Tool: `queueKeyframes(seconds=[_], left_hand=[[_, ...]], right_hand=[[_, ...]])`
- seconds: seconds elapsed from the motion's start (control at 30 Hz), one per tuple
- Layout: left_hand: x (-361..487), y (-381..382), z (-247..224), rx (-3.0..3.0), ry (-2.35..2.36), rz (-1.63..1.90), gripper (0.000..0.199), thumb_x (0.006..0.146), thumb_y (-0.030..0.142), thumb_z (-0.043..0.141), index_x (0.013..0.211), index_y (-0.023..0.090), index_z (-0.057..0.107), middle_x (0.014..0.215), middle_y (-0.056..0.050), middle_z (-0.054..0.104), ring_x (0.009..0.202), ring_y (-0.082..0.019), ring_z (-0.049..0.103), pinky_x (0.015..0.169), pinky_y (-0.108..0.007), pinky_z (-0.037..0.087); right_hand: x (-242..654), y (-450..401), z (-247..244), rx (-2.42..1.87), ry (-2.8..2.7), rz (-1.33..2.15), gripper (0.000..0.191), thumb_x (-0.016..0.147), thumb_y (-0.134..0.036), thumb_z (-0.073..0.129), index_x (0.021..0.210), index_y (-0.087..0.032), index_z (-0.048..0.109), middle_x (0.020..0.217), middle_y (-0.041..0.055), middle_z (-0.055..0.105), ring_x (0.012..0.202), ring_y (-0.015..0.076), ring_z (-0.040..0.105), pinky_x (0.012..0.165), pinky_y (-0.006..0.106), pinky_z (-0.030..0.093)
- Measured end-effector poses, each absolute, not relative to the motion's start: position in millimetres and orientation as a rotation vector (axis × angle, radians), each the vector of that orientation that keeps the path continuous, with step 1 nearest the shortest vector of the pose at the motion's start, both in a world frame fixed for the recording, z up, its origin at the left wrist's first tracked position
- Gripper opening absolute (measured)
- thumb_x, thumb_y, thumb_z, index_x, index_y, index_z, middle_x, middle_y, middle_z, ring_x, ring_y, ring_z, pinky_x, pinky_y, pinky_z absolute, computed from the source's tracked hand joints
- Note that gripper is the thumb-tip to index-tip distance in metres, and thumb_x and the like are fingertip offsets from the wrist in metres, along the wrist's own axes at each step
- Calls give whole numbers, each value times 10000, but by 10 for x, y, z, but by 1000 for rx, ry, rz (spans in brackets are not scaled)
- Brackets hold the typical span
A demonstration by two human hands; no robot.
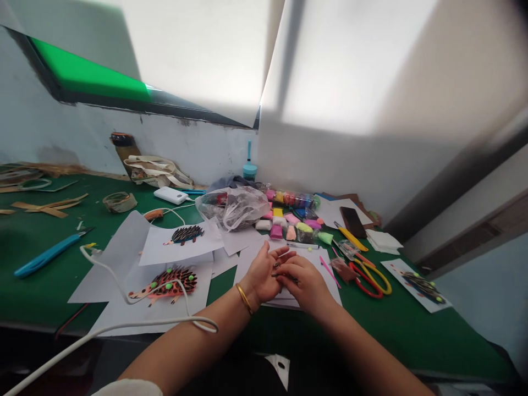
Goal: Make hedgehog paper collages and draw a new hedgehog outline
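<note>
My left hand [264, 273] is turned palm up with its fingers stretched out, over the white paper [247, 258]. Small dark bits lie at its palm and fingers; their material is too small to make out. My right hand [301, 279] reaches across it, thumb and fingers pinched on a small dark piece [275, 274] that touches the left palm. Beyond both hands lie a pen [303, 246] and several packets of coloured clay [277, 231]. A pink modelling tool [330, 271] rests to the right of my right hand.
Hedgehog pictures with dark spines lie on paper at left [173, 281] and a card at right [416, 286]. Red-and-yellow scissors [371, 278], a yellow cutter [350, 236] and a phone [352, 221] are at right. A white cable [124, 329] crosses the left front; a blue cutter [51, 254] lies far left.
</note>
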State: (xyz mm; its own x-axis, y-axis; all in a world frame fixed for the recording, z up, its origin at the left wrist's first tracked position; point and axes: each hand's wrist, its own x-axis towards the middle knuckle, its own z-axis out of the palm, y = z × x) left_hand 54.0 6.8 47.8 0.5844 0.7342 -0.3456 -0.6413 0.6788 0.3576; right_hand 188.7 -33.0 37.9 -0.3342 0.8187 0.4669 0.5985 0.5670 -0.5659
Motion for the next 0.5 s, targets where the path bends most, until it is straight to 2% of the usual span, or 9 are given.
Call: queueKeyframes(seconds=[0.13,0.23,0.3,0.37,0.43,0.5], left_hand=[[503,97,470,223,514,866,473,956,543,343,966,129,571,967,-120,630,740,-168,636,615,-275,530],[413,188,460,233,608,992,379,957,480,396,965,143,568,834,-60,601,699,-128,615,589,-224,501],[322,273,431,327,688,1040,308,942,428,446,943,147,574,650,28,479,498,-60,470,437,-146,347],[228,354,376,541,802,1109,248,902,388,505,864,151,566,560,82,334,403,-37,285,377,-147,170],[151,413,297,836,942,1150,228,853,379,548,823,155,570,540,95,288,407,-42,226,390,-166,129],[104,443,209,1090,1092,1162,256,832,399,536,811,151,597,529,87,306,436,-58,265,414,-177,182]], right_hand=[[2019,-290,392,-1264,-1925,471,127,893,-247,539,883,-232,665,872,31,659,835,195,589,752,329,467],[2219,-222,322,-1387,-1658,519,159,882,-330,540,912,-211,639,808,25,638,713,173,567,664,301,458],[2352,-180,222,-1393,-1506,567,297,872,-383,540,1098,-203,606,821,25,630,693,171,563,639,294,457],[2447,-158,94,-1415,-1471,609,380,870,-423,523,1175,-207,591,836,30,630,721,180,577,666,306,464],[2485,-156,-38,-1424,-1437,655,364,865,-453,517,1111,-204,618,827,41,643,779,198,604,735,333,477],[2475,-166,-148,-1383,-1351,747,342,837,-480,551,1036,-205,595,810,47,663,785,209,631,762,356,492]])
